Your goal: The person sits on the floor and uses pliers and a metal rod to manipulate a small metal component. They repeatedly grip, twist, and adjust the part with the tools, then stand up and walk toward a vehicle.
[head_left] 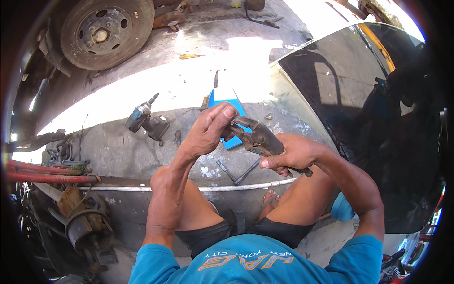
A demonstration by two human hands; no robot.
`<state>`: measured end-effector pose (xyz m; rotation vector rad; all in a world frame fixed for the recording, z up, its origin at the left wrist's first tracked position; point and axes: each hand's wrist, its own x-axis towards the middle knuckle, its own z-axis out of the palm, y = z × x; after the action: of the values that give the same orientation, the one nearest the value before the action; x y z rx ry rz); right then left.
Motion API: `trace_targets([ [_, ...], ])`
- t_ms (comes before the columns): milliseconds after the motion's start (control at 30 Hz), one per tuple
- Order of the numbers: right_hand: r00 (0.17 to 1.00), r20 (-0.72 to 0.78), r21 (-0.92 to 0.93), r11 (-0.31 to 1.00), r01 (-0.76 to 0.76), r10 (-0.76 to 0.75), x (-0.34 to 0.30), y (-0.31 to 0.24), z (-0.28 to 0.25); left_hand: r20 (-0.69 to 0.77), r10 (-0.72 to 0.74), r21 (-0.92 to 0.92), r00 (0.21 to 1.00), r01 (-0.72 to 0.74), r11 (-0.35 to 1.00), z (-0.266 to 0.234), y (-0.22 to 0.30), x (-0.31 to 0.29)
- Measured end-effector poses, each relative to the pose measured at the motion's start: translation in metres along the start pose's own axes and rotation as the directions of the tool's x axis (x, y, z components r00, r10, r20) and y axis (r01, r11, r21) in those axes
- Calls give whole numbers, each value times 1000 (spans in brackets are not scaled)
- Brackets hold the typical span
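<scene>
My right hand (297, 152) is wrapped around the handles of a pair of worn, dark locking pliers (261, 136), held in front of me above my knees. The jaws point up and left, toward my left hand (208, 128). Its thumb and fingers are pinched together right at the jaw tips, and whatever small thing they grip there is hidden. On the ground behind the pliers lies a flat bright-blue piece (231, 143), partly covered by my left hand and the tool. Two dark metal rods (240, 179) meet at an angle on the floor below.
A cordless power tool (138, 118) lies left on the concrete. A white pipe (227, 188) crosses in front of me. A large dark glass panel (350, 90) fills the right. A vehicle wheel (100, 35) stands far left, red bars (49, 177) nearer, and a yellow-handled tool (190, 56) beyond.
</scene>
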<state>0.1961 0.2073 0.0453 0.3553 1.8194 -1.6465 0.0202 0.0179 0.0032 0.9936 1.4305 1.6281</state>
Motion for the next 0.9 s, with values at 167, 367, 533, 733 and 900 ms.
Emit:
trace_targets([
  [167,995,86,250,968,30,-54,0,4,15,-14,7,-35,1000,-8,999,4,0,-3],
  [367,988,114,425,904,45,-103,1,16,29,-13,-28,-67,1000,27,997,11,3,-5],
  [533,972,126,600,795,84,-197,7,33,46,-32,-53,-53,998,52,997,18,-5,-3],
  [733,951,107,745,657,116,-290,17,43,67,-59,-55,-56,997,52,997,21,-19,1],
  [900,928,78,808,569,156,-365,25,49,82,-8,-92,-21,996,92,996,15,-21,1],
])
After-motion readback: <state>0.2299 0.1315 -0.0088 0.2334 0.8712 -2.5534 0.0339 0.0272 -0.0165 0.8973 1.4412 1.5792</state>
